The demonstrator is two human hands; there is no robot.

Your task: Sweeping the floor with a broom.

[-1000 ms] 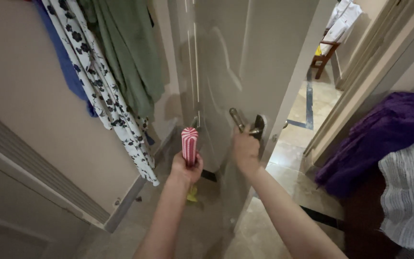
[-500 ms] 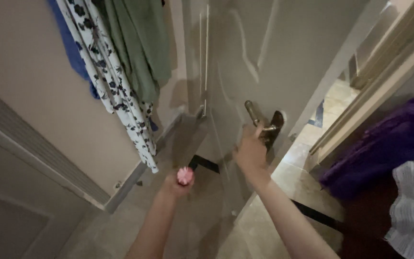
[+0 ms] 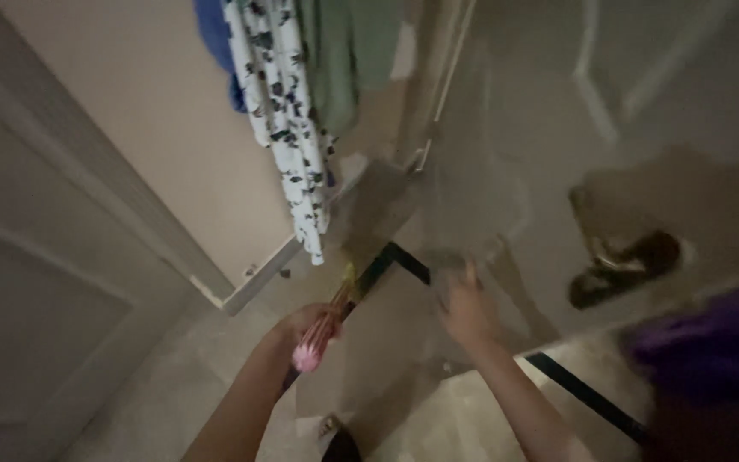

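My right hand (image 3: 468,306) has let go of the door handle (image 3: 622,257) and spreads open against the door (image 3: 558,128); my left hand (image 3: 305,323) now grips the pink-striped handle (image 3: 314,342) pointing downward.

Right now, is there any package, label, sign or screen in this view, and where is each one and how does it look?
None: no package, label, sign or screen shows in this blurred view.
What is there: a pink-and-white striped handle in the left hand, the right hand near the pale door, its dark lever handle, and hanging clothes by the wall.
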